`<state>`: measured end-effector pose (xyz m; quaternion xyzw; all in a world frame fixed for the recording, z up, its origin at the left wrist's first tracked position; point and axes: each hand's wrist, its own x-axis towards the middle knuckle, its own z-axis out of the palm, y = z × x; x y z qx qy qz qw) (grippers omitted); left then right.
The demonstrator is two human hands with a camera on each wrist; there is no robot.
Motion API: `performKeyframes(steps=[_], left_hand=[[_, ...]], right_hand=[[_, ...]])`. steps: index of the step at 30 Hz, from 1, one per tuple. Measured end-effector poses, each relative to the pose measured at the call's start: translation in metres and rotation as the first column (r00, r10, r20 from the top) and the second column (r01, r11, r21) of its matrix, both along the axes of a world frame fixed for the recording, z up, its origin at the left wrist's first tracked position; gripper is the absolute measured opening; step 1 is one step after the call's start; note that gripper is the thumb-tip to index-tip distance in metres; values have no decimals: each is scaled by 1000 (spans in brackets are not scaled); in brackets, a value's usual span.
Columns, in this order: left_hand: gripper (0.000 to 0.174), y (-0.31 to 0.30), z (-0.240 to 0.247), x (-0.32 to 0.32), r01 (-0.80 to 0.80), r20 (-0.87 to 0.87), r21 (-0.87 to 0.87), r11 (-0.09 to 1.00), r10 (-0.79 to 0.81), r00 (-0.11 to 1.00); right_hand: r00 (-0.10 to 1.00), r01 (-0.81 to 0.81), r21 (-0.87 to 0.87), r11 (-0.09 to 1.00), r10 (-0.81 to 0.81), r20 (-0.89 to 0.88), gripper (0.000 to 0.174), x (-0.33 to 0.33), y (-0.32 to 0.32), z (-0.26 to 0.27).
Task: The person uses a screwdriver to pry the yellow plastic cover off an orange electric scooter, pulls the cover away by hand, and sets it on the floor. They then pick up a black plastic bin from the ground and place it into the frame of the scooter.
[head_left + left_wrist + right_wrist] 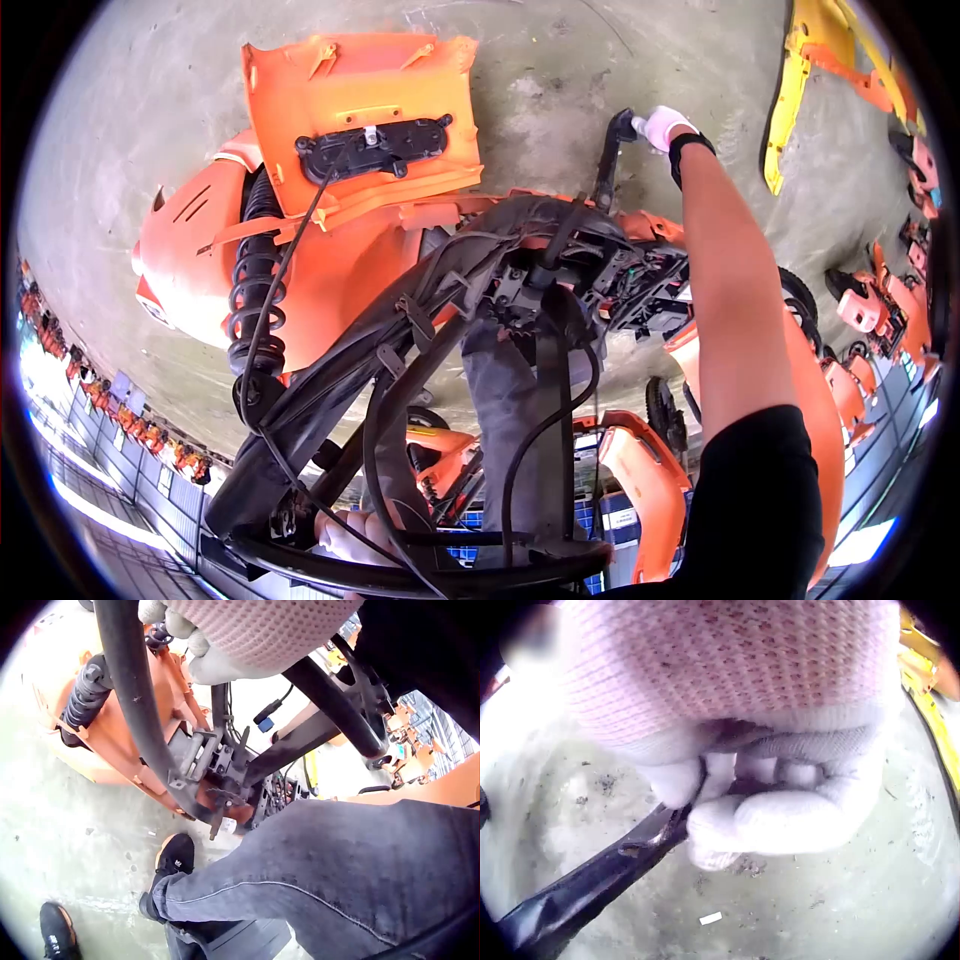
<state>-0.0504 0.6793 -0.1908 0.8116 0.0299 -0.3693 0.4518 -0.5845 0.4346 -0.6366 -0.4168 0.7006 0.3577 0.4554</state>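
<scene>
My gloved right hand point(660, 128) reaches out to the far end of a black bent bar point(607, 165). Up close in the right wrist view, its white fingertips point(787, 821) curl round the end of that bar point(592, 889), partly hiding it. The bar rises from a black tubular frame point(345, 455) with loose cables and exposed parts at its middle. Low in the head view, my left hand point(360, 535) sits among the frame's tubes, partly covered by them. In the left wrist view the gloved hand point(262, 634) grips a black frame tube point(330, 701), fingers curled.
An orange panel with a black lamp unit point(375, 148) hangs from a cable beside a coil-spring shock absorber point(257, 290). Yellow and orange body parts point(790, 100) lie on the concrete floor at right. Orange scooters point(880, 310) line the edges. Legs in grey trousers point(300, 870) stand close.
</scene>
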Motion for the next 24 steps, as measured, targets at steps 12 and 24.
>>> performKeyframes(steps=[12, 24], left_hand=[[18, -81, -6, -20, 695, 168, 624, -359, -806, -567], [22, -111, 7, -25, 817, 415, 379, -434, -710, -569]], right_hand=[[924, 336, -522, 784, -382, 21, 45, 24, 89, 182], [710, 387, -801, 457, -702, -57, 34, 179, 275, 334]])
